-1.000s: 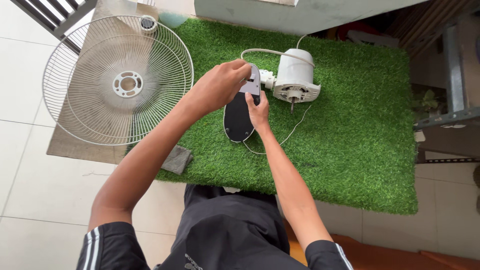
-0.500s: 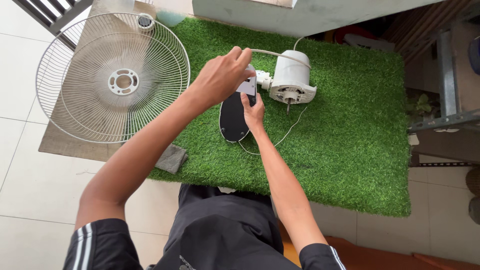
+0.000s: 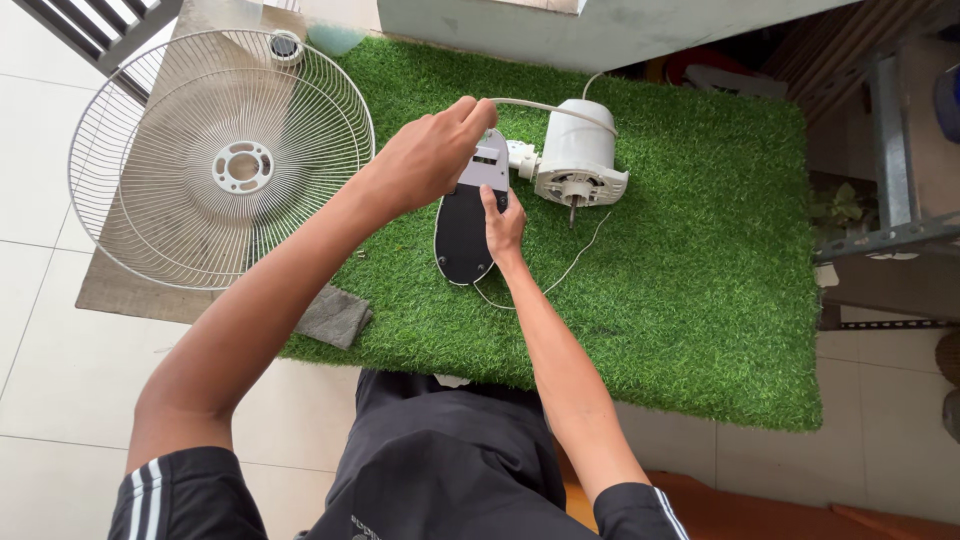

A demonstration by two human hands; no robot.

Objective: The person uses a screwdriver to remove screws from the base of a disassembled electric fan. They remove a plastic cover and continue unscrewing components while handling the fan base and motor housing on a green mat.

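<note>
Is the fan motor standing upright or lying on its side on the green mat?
On its side: the fan motor lies on the green mat, shaft pointing along it.

It looks like a home patio: pale floor tiles (image 3: 40,330), green grass mat (image 3: 700,300), metal shelf (image 3: 890,200).

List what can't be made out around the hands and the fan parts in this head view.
- What the left hand pinches: hidden by its own fingers.
- Top of the black oval base: covered by both hands.
- Right hand fingertips: tucked against the grey bracket.
- White motor far side: turned away.
- Fan grille top: cut by the edge.
</note>
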